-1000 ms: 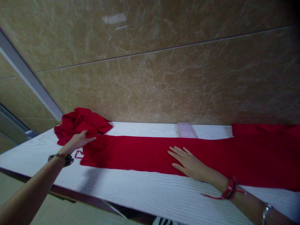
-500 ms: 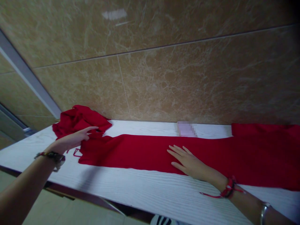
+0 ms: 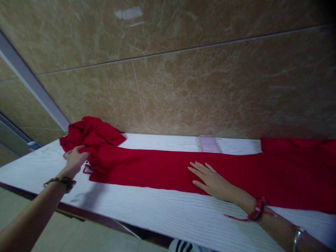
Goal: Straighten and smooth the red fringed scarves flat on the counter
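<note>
A long red garment lies stretched along a white table. Its left end is bunched in a crumpled heap against the wall. My left hand grips the cloth at the near edge of that heap, fingers curled into the fabric. My right hand rests flat on the middle of the garment with its fingers spread, pressing it down. Both wrists wear bracelets; a red cord hangs from the right one.
A tan marble-tiled wall rises directly behind the table. A small pale pink object sits at the wall behind the garment. The table's near edge drops to a tiled floor, and a metal frame runs at the left.
My left hand, reaching with fingers out half a second ago, has drawn back slightly and closed on the cloth by the heap. My right hand has stayed put.
</note>
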Demonstrator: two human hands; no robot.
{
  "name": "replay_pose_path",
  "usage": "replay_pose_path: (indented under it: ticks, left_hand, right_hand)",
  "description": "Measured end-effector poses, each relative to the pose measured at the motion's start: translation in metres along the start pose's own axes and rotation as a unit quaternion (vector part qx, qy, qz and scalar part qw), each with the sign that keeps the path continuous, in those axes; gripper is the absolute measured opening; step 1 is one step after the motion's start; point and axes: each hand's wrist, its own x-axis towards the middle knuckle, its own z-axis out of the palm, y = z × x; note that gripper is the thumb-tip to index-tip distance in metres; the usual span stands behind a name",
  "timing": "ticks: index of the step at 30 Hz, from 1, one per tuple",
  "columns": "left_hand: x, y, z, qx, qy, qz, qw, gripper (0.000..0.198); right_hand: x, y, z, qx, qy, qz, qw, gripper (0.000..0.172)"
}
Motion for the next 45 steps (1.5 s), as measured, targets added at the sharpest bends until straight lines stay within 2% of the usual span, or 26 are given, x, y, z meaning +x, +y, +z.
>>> replay_pose_path:
  ticks: [3, 6, 9, 11, 14, 17, 20, 22, 25, 28, 32, 36, 40, 45]
  left_hand:
    - [-0.015, 0.021, 0.013, 0.084, 0.002, 0.053, 0.995, 0.042]
    - [-0.041, 0.048, 0.042, 0.191, -0.012, 0.256, 0.948, 0.038]
    - [-0.071, 0.060, 0.076, 0.183, -0.113, 0.426, 0.879, 0.039]
    - [-0.086, 0.058, 0.094, 0.170, -0.203, 0.477, 0.838, 0.043]
    - [-0.091, 0.046, 0.105, 0.172, -0.293, 0.459, 0.821, 0.048]
    - [-0.084, 0.041, 0.100, 0.209, -0.334, 0.402, 0.827, 0.052]
    - [-0.084, 0.054, 0.090, 0.250, -0.353, 0.355, 0.829, 0.053]
    - [-0.096, 0.074, 0.087, 0.241, -0.354, 0.382, 0.819, 0.052]
    - [-0.127, 0.106, 0.091, 0.174, -0.374, 0.475, 0.778, 0.049]
    - [-0.151, 0.121, 0.100, 0.138, -0.407, 0.512, 0.744, 0.048]
    - [-0.152, 0.105, 0.101, 0.137, -0.405, 0.524, 0.737, 0.049]
    - [-0.138, 0.085, 0.083, 0.149, -0.414, 0.520, 0.732, 0.053]
    - [-0.137, 0.092, 0.073, 0.150, -0.428, 0.521, 0.723, 0.054]
    - [-0.146, 0.104, 0.085, 0.093, -0.398, 0.558, 0.722, 0.051]
  right_hand:
    - [0.000, -0.001, -0.001, -0.005, -0.008, 0.004, 1.000, 0.054]
    - [0.000, -0.001, -0.002, -0.004, -0.004, 0.003, 1.000, 0.054]
    - [-0.001, 0.000, -0.001, -0.003, 0.003, 0.001, 1.000, 0.053]
    - [-0.001, 0.000, -0.001, -0.003, 0.004, -0.001, 1.000, 0.053]
    - [-0.002, -0.001, -0.003, -0.003, 0.002, -0.003, 1.000, 0.052]
    - [-0.002, -0.002, -0.004, -0.005, 0.001, -0.005, 1.000, 0.052]
    - [-0.002, -0.002, -0.005, -0.004, -0.001, -0.008, 1.000, 0.053]
    - [-0.002, -0.002, -0.004, -0.005, -0.001, -0.009, 1.000, 0.054]
    - [-0.002, -0.002, -0.004, -0.011, 0.004, -0.012, 1.000, 0.055]
    - [-0.002, -0.002, -0.004, -0.019, 0.002, -0.013, 1.000, 0.055]
    - [-0.002, -0.001, -0.004, -0.017, 0.001, -0.013, 1.000, 0.053]
    - [-0.002, -0.003, -0.007, 0.005, 0.015, -0.020, 1.000, 0.052]
    - [-0.002, -0.013, -0.013, 0.037, 0.014, -0.073, 0.997, 0.048]
    - [-0.005, -0.023, -0.019, 0.043, -0.047, -0.141, 0.988, 0.038]
